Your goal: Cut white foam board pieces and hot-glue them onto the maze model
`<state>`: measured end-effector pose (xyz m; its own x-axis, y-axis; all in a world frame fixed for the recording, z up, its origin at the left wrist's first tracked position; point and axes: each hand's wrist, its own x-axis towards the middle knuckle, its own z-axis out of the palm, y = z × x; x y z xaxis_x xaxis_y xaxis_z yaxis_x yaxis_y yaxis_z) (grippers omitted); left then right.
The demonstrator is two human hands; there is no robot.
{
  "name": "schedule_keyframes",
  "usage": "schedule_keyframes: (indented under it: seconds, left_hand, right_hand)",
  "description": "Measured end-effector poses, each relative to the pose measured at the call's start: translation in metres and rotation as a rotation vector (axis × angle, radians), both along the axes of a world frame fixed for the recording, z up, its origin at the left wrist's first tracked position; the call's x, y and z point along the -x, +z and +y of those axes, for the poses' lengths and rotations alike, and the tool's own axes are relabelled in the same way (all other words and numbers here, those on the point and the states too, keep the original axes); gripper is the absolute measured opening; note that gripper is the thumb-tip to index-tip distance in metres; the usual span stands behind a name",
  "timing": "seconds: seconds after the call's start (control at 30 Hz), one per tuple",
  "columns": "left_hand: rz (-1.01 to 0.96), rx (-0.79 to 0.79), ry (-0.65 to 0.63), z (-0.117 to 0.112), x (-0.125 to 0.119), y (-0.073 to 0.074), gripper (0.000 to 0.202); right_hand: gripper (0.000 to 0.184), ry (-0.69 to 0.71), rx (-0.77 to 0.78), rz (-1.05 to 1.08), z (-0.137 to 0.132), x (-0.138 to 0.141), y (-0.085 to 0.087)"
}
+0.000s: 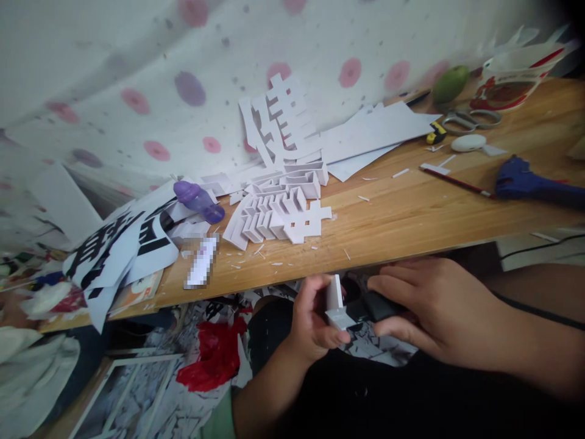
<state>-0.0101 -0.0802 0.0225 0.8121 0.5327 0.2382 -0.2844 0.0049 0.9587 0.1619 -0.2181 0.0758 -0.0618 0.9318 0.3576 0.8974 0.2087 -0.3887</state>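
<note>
My left hand (315, 317) pinches a small white foam board piece (337, 305), its two flat parts meeting at an angle. Just to the right, my right hand (427, 305) is closed round a black-handled tool (379, 305) that points toward the piece. Its tip is dark and blurred, so its kind and whether it touches the board cannot be made out. Both hands are over my lap, in front of the table edge. Beyond them on the table stand white built-up letter shapes (274, 213), with a flat white cut-out character (278, 122) leaning behind.
The wooden table (379, 213) carries a blue glue gun (525, 177), a pencil (457, 181), scissors (470, 121), a tape measure (436, 133) and white sheets (379, 131). A purple bottle (198, 201) and printed paper (132, 250) are at left. Scraps and a red bag (212, 356) lie below.
</note>
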Motion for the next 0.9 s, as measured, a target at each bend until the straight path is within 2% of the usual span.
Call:
schedule_keyframes:
  seconds: [0.27, 0.47, 0.9]
  left_hand:
    - [-0.002, 0.002, -0.044, -0.005, -0.004, -0.002, 0.071]
    - [0.010, 0.036, -0.028, -0.001, -0.002, -0.002, 0.070]
    - [0.023, 0.032, -0.016, -0.001, -0.002, -0.004, 0.071]
  right_hand:
    - [0.056, -0.144, 0.008, -0.023, 0.006, -0.014, -0.003]
    - [0.049, -0.004, 0.025, 0.036, 0.001, -0.004, -0.001]
    - [0.057, -0.103, 0.034, 0.009, 0.009, -0.012, -0.005]
